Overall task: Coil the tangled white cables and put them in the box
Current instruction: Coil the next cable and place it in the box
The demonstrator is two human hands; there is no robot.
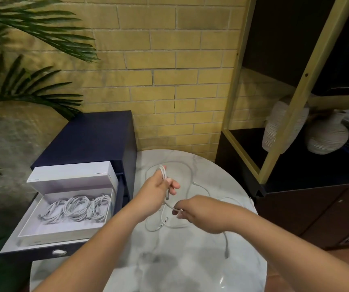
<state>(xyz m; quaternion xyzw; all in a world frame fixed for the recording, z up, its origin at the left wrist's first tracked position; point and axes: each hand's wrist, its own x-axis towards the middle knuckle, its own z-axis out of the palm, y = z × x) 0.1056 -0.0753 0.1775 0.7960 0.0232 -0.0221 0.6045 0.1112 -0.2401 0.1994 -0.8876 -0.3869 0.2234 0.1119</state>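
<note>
A loose white cable [191, 182] lies in wide loops on the round marble table [190, 260]. My left hand [157, 187] holds a folded bunch of that cable upright above the table. My right hand [199, 211] pinches the same cable a little lower and to the right, with the strand stretched between both hands. A second cable end [226, 247] trails toward the table's right front. The open white box [32, 225] sits in a pulled-out drawer at the left and holds several coiled white cables [76, 208].
The box lid [72, 175] stands raised behind the box. A dark blue drawer cabinet [93, 135] adjoins the table's left edge. A black and gold shelf [296, 102] with two ribbed vases [327, 135] stands at the right. Palm leaves [21, 60] hang at left.
</note>
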